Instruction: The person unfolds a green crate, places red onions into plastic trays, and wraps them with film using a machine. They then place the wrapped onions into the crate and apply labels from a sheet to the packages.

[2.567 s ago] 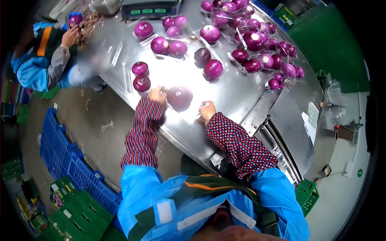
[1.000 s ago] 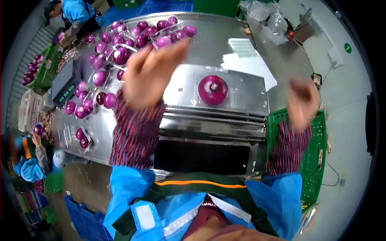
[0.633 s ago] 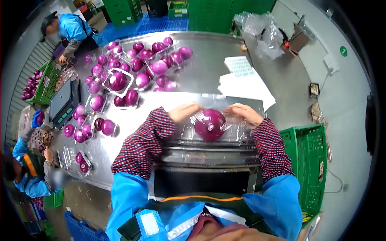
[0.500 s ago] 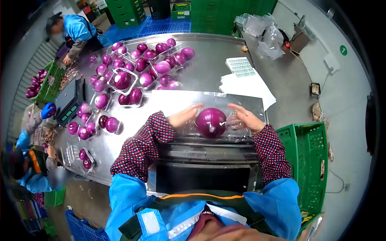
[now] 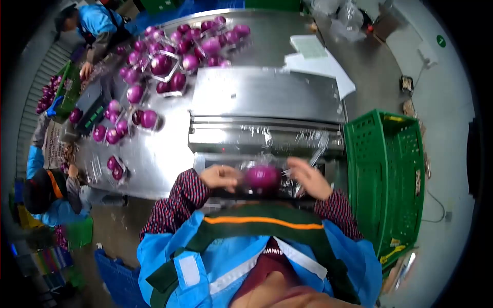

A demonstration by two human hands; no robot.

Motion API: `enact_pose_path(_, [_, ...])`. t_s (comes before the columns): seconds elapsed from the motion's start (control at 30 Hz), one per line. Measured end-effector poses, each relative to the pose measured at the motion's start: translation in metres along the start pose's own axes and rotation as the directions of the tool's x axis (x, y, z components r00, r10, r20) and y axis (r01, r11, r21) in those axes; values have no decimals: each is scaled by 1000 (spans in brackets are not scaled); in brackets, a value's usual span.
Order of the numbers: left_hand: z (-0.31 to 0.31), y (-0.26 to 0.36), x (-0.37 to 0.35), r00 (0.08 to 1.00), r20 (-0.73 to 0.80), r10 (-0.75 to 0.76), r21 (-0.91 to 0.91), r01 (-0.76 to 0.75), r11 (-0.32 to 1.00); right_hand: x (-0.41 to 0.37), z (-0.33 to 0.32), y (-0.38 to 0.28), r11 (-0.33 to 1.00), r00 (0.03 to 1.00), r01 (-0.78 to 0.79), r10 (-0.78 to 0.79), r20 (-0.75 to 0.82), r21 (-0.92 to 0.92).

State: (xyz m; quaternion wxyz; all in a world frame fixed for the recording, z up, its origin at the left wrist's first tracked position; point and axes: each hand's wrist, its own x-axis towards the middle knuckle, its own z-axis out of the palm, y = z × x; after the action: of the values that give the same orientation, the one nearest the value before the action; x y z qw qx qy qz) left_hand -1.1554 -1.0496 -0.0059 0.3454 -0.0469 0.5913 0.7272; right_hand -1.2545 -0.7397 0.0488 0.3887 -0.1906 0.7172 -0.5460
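A purple onion [image 5: 263, 177], blurred by motion, lies between my hands near the front of the film-wrapping machine [image 5: 267, 136]. Clear plastic film [image 5: 295, 186] shows around it and bunches toward the right. My left hand [image 5: 221, 177] is at the onion's left, its fingers curled together at the edge of the film; the grip is partly blurred. On the other side, my right hand [image 5: 310, 178] has its fingers stretched out beside the film, with the thumb lower down. Behind the hands, a strip of film hangs over the machine's bar, below its flat metal plate [image 5: 267, 92].
Many purple onions in clear trays [image 5: 167, 64] cover the table's left side. Paper sheets [image 5: 321, 64] lie at the back right. A green crate [image 5: 387, 179] stands at my right. Two co-workers [image 5: 97, 31] are at the left, near a scale [image 5: 92, 110].
The view has tipped downward. My hands and the onion have come off the metal plate toward my body, so the plate and bar now show. My left fingers have curled in.
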Motion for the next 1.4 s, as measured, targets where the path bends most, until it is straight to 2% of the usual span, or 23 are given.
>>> enact_pose_path(0.07, [-2,-32,7,976,-213,41,-237,-92,967,-8,-6,19,944,989,-113,136,-53,310])
enact_pose_path(0.2, [37,-23,17,785,-571,241,-93,-354,931,-25,13,70,936,772,83,157,-615,343])
enact_pose_path(0.27, [52,-18,29,654,-726,214,-115,-422,899,-19,28,71,975,667,2,165,-726,224])
enact_pose_path(0.33, [65,-5,26,589,-808,8,-416,-580,701,-18,29,59,802,662,125,371,-651,584])
enact_pose_path(0.4, [52,-34,-6,760,-645,75,-599,-565,568,-47,15,47,627,726,50,512,-459,778])
enact_pose_path(0.47, [60,-47,-36,800,-578,-158,-689,-375,620,-79,20,60,496,760,18,558,-335,868])
enact_pose_path(0.53, [75,-98,-50,802,-494,-337,-805,-274,527,-91,43,95,256,633,-10,750,-192,967])
enact_pose_path(0.6, [93,-113,-43,838,-464,-288,-742,-189,643,-95,78,210,339,547,-182,815,-192,923])
enact_pose_path(0.63, [86,-139,-35,933,-292,-209,-729,-76,680,-86,89,192,547,730,-194,635,-253,814])
enact_pose_path(0.67, [89,-143,-25,947,-223,-233,-654,32,756,-74,93,188,467,842,-200,532,-93,861])
enact_pose_path(0.7, [97,-176,-13,907,-393,-150,-568,-111,815,-63,97,184,388,913,-240,402,71,890])
enact_pose_path(0.73, [96,-190,-10,909,-401,-117,-599,-164,783,-53,95,202,2,909,-353,238,343,935])
enact_pose_path(0.87, [123,-111,-3,871,-477,-119,-689,-287,666,-78,119,219,-246,974,-93,-222,37,965])
enact_pose_path(0.93, [124,-86,9,917,-387,98,-734,-371,569,-89,99,154,-264,987,-96,-148,58,960])
enact_pose_path(1.0, [142,-4,17,972,-179,155,-898,-226,377,-101,68,92,-266,992,-96,-101,71,959])
enact_pose_path(1.03, [142,0,27,987,-131,91,-884,-158,440,-115,53,78,304,983,123,-172,-72,945])
enact_pose_path(1.1, [144,-4,63,998,-24,62,-827,-55,559,-134,22,43,673,957,282,-145,-251,684])
enact_pose_path(1.17, [181,58,101,994,97,54,-772,41,635,-162,-20,38,811,901,304,-74,-428,500])
enact_pose_path(1.23, [223,109,138,940,153,304,-297,-250,922,-191,-63,0,764,647,526,-75,-759,373])
enact_pose_path(1.27, [241,127,154,832,216,511,22,-527,849,-205,-85,-19,761,478,593,-70,-875,263])
enact_pose_path(1.3, [261,137,173,657,315,685,255,-753,606,-222,-111,-33,705,372,662,-13,-928,255])
enact_pose_path(1.33, [283,141,191,479,439,760,411,-859,304,-239,-140,-40,649,272,723,48,-961,237])
enact_pose_path(1.4, [325,115,240,303,651,696,499,-862,-92,-261,-192,-29,789,163,603,18,-986,114])
